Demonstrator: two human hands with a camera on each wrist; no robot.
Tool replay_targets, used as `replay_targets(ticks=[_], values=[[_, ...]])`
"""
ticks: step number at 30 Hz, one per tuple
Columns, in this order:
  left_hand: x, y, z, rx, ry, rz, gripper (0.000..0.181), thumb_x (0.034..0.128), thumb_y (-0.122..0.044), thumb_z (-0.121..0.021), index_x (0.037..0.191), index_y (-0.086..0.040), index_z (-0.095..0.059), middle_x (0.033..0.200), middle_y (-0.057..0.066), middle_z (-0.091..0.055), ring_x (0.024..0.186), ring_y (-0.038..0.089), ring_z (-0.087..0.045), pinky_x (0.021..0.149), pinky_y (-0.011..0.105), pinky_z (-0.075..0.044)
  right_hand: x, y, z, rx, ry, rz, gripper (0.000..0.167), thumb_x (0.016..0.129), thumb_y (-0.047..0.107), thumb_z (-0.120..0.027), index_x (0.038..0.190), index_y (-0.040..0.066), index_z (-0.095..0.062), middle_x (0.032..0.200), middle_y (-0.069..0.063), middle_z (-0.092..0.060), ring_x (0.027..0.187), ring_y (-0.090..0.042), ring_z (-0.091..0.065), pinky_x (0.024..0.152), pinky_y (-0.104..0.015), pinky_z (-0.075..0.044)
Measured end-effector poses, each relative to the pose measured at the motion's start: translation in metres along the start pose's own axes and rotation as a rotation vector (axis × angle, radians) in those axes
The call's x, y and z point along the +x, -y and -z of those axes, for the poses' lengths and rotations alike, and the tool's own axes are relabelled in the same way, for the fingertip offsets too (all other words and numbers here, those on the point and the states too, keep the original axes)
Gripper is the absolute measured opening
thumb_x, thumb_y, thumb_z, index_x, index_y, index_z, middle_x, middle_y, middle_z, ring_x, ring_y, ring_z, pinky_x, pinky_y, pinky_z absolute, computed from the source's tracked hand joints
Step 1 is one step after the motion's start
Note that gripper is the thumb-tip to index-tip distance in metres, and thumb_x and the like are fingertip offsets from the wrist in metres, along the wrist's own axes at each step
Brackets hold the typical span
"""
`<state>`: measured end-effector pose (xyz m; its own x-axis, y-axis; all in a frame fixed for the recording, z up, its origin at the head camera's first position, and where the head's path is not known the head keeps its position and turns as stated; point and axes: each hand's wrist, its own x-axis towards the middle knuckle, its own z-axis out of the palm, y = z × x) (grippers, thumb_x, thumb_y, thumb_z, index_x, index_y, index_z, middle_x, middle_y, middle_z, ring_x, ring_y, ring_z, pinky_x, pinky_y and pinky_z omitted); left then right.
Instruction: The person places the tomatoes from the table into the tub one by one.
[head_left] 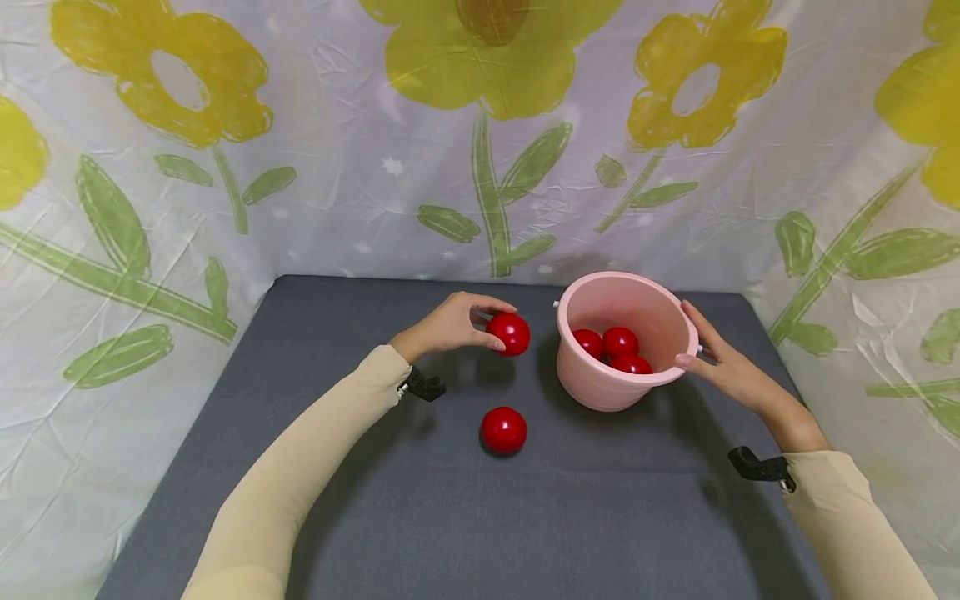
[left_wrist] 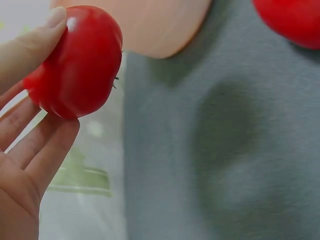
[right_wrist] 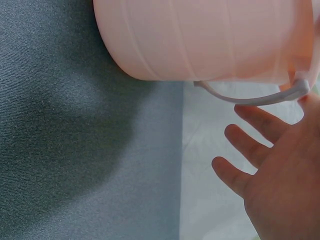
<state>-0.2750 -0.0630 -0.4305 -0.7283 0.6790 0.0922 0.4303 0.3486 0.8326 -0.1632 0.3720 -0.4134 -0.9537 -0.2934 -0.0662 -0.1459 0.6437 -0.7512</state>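
Observation:
My left hand (head_left: 457, 322) grips a red tomato (head_left: 509, 334) between thumb and fingers, raised above the dark cloth, left of the pink bucket (head_left: 600, 379). In the left wrist view, the thumb lies on one side of this tomato (left_wrist: 82, 62) and fingertips touch the other; a bit of green stem shows. Another tomato (head_left: 503, 431) rests on the cloth nearer to me. Three tomatoes (head_left: 620, 342) show inside the bucket. At the bucket's right rim, my right hand (head_left: 731, 371) touches with thumb and index finger; its other fingers (right_wrist: 245, 145) extend apart near the white handle (right_wrist: 250, 99).
Dark grey cloth (head_left: 420, 517) covers the table. A pale fabric backdrop (head_left: 337, 183) with yellow flowers and green leaves encloses the back and both sides. Black straps (head_left: 757, 467) circle both wrists.

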Motion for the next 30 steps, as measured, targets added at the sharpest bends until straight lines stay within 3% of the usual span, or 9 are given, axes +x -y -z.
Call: replay_targets(ticks=[6,10,16,24,30], values=[[0.007,-0.022,0.012,0.009,0.023,-0.02,0.051,0.0806,-0.017,-0.083,0.129,-0.012,-0.066,0.13,0.005,-0.067,0.113,0.02,-0.066,0.098,0.035,-0.056,0.0,0.0,0.0,0.0,-0.005,0.011,0.092,0.097,0.02,-0.06,0.158,0.037,0.006,0.169,-0.009,0.003,0.147,-0.051,-0.013,0.107,-0.078,-0.02],[0.009,-0.027,0.014,0.033,0.031,-0.014,0.051,0.0815,-0.017,-0.082,0.13,-0.011,-0.065,0.131,0.004,-0.066,0.114,0.02,-0.065,0.099,0.034,-0.056,0.0,0.0,0.0,-0.001,-0.004,0.005,0.092,0.097,0.02,-0.06,0.158,0.039,0.006,0.169,-0.008,0.003,0.147,-0.05,-0.013,0.108,-0.078,-0.02],[0.016,-0.038,0.021,-0.005,0.034,-0.012,0.052,0.0818,-0.015,-0.081,0.131,-0.013,-0.065,0.133,0.005,-0.065,0.114,0.021,-0.066,0.099,0.036,-0.056,0.0,0.0,0.0,-0.003,-0.003,0.003,0.092,0.097,0.02,-0.06,0.158,0.039,0.006,0.169,-0.008,0.003,0.147,-0.049,-0.014,0.108,-0.077,-0.02],[0.039,-0.07,0.031,-0.017,0.029,-0.036,0.052,0.0804,-0.012,-0.082,0.13,-0.009,-0.065,0.132,0.008,-0.066,0.116,0.022,-0.064,0.097,0.036,-0.057,0.001,-0.001,0.001,0.001,-0.005,-0.001,0.092,0.097,0.018,-0.06,0.158,0.038,0.006,0.169,-0.008,0.003,0.148,-0.05,-0.012,0.108,-0.078,-0.02],[0.063,-0.088,0.033,0.031,0.036,-0.06,0.052,0.0802,-0.017,-0.083,0.13,-0.013,-0.066,0.131,0.005,-0.066,0.115,0.017,-0.064,0.094,0.03,-0.058,0.001,0.0,0.001,-0.002,0.004,-0.001,0.093,0.097,0.02,-0.06,0.158,0.037,0.008,0.169,-0.009,0.004,0.148,-0.051,-0.011,0.107,-0.079,-0.02]])
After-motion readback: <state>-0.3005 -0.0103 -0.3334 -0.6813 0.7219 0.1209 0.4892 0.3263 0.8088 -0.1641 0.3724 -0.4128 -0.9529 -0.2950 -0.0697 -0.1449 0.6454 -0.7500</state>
